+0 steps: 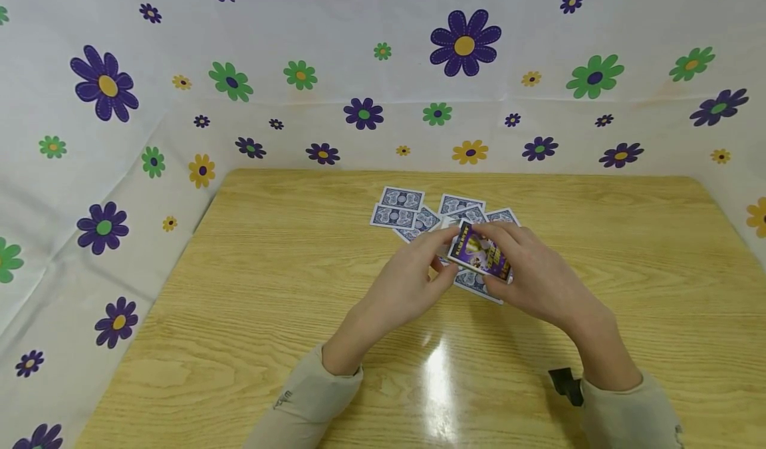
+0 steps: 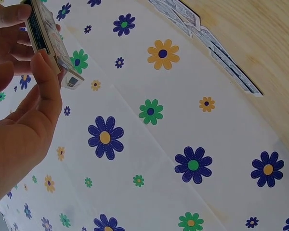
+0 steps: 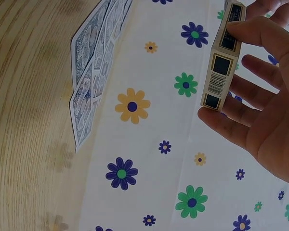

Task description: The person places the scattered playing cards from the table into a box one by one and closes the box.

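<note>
A purple and yellow card box (image 1: 479,253) is held tilted above face-down blue-backed cards (image 1: 402,199). My right hand (image 1: 538,276) grips its right part, thumb on the near edge and fingers over the far edge. At its left end, my left hand (image 1: 407,279) pinches it between thumb and fingers. In the right wrist view, the box's barcoded end (image 3: 216,84) faces the camera beside the right hand (image 3: 265,91). The left wrist view has a pale flap or card (image 2: 72,79) sticking out near the left hand (image 2: 26,115); which one cannot be told.
The cards overlap loosely on the wooden table (image 1: 269,269), around and under the hands. A white cloth with printed flowers (image 1: 323,36) stands behind and beside the table. A dark strap (image 1: 565,386) hangs by the right sleeve.
</note>
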